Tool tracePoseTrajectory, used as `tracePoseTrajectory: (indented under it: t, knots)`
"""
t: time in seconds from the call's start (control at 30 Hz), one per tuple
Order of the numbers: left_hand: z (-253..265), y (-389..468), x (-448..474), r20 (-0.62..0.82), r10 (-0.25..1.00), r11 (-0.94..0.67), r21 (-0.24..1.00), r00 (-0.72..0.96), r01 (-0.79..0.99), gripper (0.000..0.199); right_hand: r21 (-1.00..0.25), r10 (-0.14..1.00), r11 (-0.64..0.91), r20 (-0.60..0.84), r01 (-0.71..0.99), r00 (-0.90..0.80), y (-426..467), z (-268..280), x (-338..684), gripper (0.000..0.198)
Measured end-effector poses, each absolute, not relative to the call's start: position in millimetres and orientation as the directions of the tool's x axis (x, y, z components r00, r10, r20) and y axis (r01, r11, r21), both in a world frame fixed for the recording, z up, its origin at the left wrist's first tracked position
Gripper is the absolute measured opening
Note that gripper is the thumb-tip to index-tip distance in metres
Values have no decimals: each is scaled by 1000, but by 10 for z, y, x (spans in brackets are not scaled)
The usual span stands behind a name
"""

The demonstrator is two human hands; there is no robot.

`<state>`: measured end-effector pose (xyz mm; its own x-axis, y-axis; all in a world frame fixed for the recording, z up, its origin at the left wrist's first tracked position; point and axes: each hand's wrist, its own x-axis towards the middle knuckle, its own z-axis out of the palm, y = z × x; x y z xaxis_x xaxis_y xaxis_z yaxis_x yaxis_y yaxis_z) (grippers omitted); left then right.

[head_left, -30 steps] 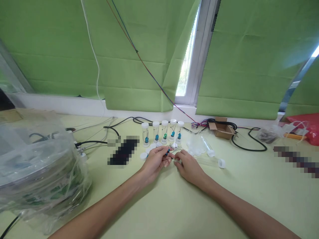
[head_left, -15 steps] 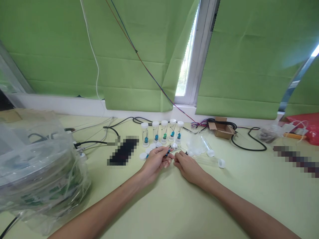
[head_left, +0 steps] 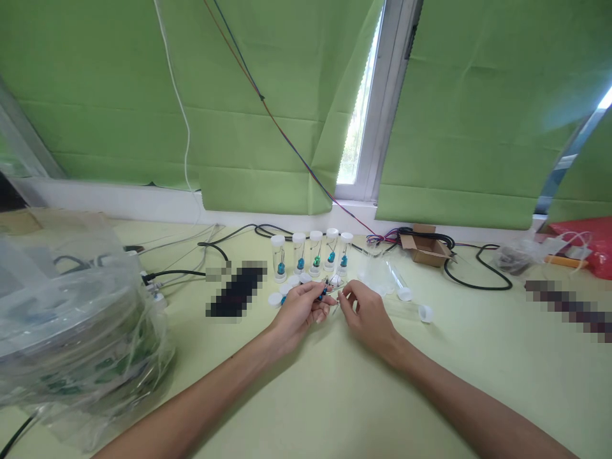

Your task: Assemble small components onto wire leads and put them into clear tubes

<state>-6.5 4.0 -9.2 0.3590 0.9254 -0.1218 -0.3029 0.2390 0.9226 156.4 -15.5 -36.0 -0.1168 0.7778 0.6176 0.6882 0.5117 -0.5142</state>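
My left hand (head_left: 300, 310) is closed around a small blue and black part (head_left: 323, 292) with thin metal bits, held between thumb and fingers. Close beside it on the right, my right hand (head_left: 367, 312) pinches a tiny thin metal piece (head_left: 337, 303), too small to name. Behind the hands several clear tubes (head_left: 316, 250) with white caps stand upright in a row, each with a small blue or green part and bent wire inside. White caps (head_left: 275, 299) lie by my left hand, partly hidden by it.
Empty clear tubes (head_left: 398, 280) lie to the right, one ending in a white cap (head_left: 425, 313). A small open cardboard box (head_left: 424, 250) and black cables (head_left: 497, 287) are near the wall. A plastic-wrapped spool (head_left: 86, 344) takes up the left side.
My right hand has turned and lifted slightly, its fingertips now pinching a tiny metal piece near my left fingers. My left hand stays almost still with the blue and black part.
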Motion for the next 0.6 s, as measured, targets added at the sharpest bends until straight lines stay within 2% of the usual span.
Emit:
tracePoseTrajectory:
  t: [0.3,0.6]
  knots:
    - [-107,48,-80,-130,921,243,928,368,-282,19,-550,680,581,733,600,14,-214,-312,1526,11]
    - [-126,47,-87,-123,916,229,941,381,-247,23,-594,686,602,727,533,36,-219,-312,1517,10]
